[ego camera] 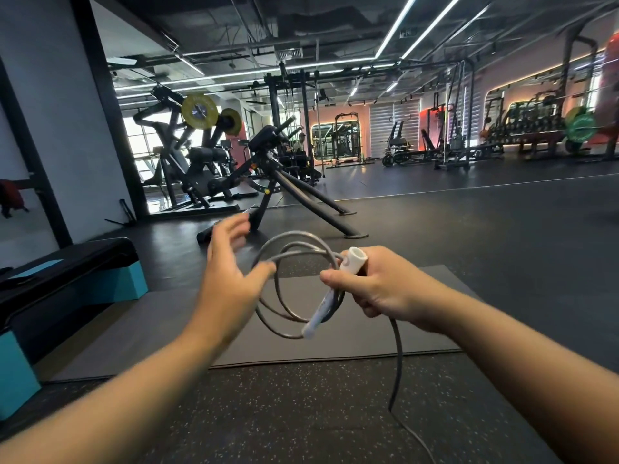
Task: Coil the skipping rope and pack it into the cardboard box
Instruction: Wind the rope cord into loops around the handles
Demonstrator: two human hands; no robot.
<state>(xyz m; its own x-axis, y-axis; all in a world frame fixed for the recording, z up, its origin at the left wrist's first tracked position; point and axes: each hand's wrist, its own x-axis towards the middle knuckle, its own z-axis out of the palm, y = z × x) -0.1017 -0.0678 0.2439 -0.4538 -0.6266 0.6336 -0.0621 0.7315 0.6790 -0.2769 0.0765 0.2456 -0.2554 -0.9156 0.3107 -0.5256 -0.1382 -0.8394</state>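
Right hand [378, 289] clamps handle [330, 296] and rope [294, 249] loops; left hand [224, 279], fingers spread at nine o'clock, should match loop size

1. Long ceiling light strips [432, 26] glow bright white against a dark ceiling.
2. Daylight blows out the windows [140, 139] at far left.
3. The dark floor [469, 236] is evenly lit, with only soft shadows.
4. The left hand [227, 279] shows motion blur at its fingers [234, 229].
5. Wide-angle distortion bends the wall edges and forearms near the frame's borders.
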